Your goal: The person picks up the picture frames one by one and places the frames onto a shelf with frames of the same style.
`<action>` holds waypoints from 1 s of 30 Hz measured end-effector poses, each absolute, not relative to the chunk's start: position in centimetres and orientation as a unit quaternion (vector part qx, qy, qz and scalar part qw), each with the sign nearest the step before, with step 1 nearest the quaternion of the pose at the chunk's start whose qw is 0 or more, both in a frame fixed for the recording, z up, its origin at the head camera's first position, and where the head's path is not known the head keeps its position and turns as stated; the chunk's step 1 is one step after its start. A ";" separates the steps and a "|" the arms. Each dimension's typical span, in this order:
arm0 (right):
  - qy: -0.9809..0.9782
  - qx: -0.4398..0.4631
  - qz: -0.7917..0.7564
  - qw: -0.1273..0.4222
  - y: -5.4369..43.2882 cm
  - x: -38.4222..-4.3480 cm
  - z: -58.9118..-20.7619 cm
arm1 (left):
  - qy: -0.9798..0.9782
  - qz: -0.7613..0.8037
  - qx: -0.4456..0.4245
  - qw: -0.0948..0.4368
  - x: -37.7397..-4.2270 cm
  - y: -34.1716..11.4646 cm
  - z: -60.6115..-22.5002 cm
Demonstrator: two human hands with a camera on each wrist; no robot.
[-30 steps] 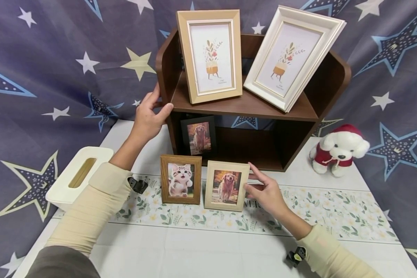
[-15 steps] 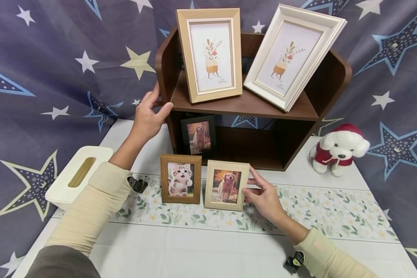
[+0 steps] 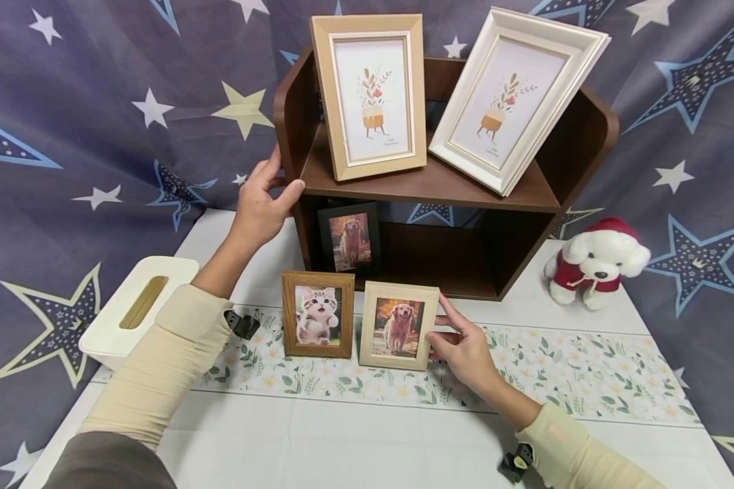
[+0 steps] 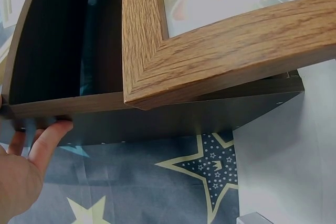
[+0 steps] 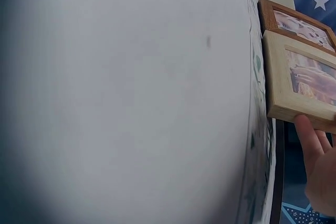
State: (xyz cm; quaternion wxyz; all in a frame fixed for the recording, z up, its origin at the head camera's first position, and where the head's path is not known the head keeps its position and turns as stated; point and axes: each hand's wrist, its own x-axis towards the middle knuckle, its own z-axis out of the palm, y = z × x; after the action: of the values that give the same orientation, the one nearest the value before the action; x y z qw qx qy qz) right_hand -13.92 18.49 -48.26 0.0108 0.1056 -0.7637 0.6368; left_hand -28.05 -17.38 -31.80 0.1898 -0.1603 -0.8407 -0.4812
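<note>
In the head view, my left hand (image 3: 261,209) is at the left side of a dark brown two-tier shelf (image 3: 465,197). Its thumb rests on the front edge and its other fingers lie fairly straight along the outer side panel. My right hand (image 3: 469,353) pinches the right edge of a pale wooden picture frame (image 3: 430,305) with a dog photo, which stands upright. The fingertips behind that frame are hidden. Just left of it stands a brown wooden picture frame (image 3: 289,319) with a kitten photo, which looms close in the left wrist view.
On the upper tier stand a tan frame (image 3: 338,136) and a tilted white frame (image 3: 459,132). A black frame (image 3: 376,234) sits in the lower tier. A white tissue box (image 3: 113,322) is at left, a plush dog (image 3: 599,265) at right. A floral runner (image 3: 563,380) crosses the table.
My right hand has shifted slightly left, and its thumb now overlaps the pale frame's edge more. The left hand and the frames look unmoved.
</note>
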 end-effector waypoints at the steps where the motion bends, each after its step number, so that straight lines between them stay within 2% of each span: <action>1: -0.764 0.106 0.637 0.012 18.5 -13.9 -48.3 | -0.840 -0.482 -0.161 0.190 -28.1 -17.4 -31.8; 30: -0.760 0.104 0.642 0.004 18.4 -14.2 -48.0 | -0.833 -0.495 -0.162 0.187 -28.1 -17.3 -31.9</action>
State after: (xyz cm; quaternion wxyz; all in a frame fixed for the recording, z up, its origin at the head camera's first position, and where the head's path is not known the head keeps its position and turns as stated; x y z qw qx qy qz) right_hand -14.23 18.42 -47.99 0.0040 0.1039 -0.7597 0.6419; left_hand -28.06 -17.33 -31.86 0.1873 -0.1617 -0.8328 -0.4953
